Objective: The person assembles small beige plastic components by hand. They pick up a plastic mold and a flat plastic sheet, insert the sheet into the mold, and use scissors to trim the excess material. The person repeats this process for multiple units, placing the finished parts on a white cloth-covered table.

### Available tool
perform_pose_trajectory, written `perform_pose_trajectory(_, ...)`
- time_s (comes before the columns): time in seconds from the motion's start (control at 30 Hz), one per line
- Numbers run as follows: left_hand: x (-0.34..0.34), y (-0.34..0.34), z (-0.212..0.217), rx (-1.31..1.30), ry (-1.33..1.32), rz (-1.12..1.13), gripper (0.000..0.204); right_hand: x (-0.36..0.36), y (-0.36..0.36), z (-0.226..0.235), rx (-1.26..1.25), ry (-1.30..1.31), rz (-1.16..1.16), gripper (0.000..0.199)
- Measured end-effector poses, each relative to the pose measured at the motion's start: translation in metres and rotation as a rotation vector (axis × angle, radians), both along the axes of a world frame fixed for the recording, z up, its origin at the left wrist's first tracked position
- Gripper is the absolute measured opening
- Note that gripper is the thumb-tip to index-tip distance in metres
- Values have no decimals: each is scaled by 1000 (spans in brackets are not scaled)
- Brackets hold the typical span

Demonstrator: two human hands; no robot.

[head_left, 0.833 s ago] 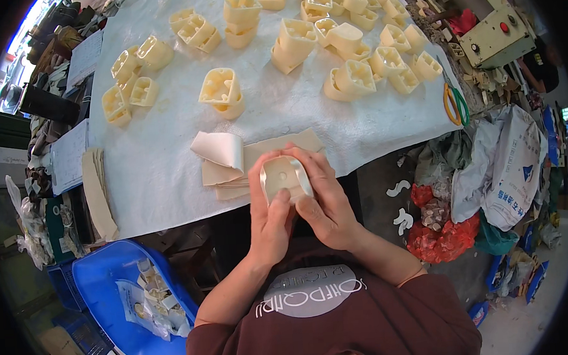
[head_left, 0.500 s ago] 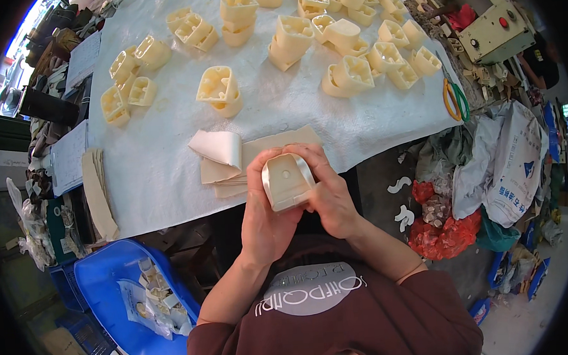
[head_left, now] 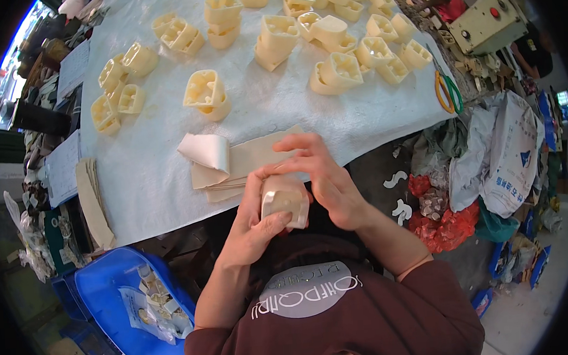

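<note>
My left hand (head_left: 245,234) is wrapped round a cream plastic housing (head_left: 279,200), with the thumb pressed on its near face. The housing has rounded corners and a glossy edge, and I hold it at the table's near edge, just above my lap. Beside it, on the right, my right hand (head_left: 333,191) has its fingers stretched out and apart over the housing's far side. Whether those fingertips touch the housing, I cannot tell. Just beyond my hands lie flat tan sheets (head_left: 257,154), with a curled white-backed sheet (head_left: 207,152) on their left.
Several similar cream housings (head_left: 203,88) stand singly and stacked across the white-covered table (head_left: 150,191). Scissors (head_left: 446,93) lie at the right edge, near a control box (head_left: 487,28). A blue tub (head_left: 103,283) with scraps stands lower left; bags (head_left: 444,227) crowd the right-hand floor.
The housing has come nearer my body and tilted, and my left thumb now lies across its face. My right hand has loosened from the housing's side, its fingers spreading out.
</note>
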State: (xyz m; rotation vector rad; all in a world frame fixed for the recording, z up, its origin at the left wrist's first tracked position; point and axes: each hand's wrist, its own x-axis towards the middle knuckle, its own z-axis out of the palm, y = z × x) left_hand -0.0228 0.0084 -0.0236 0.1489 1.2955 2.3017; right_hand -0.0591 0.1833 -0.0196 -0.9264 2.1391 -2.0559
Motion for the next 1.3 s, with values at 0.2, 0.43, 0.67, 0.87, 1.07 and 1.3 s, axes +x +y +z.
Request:
perform_pose_trajectory(0.2,-2,-6,-1,-73,-83,-210,59,-23,1,0,-137,-366,559,22)
perform_pose_trajectory(0.43,-2,5,6,-139,-16,6,51,3,-8,-11,-139,-242,199,28)
perform_pose_trajectory(0.67,2,19,2,-125,-6,294,32,21,-17,-21,-170,-203,-3,31)
perform_pose_trajectory(0.87,4,20,-2,-163,131,367,27,33,-35,-28,-111,-13,-166,44)
perform_pose_trajectory(1.07,8,4,-1,-178,71,428,39,30,-30,-28,14,-43,-73,49)
perform_pose_trajectory(1.3,39,-68,-17,-223,84,831,36,-2,-27,-17,41,-38,-200,21)
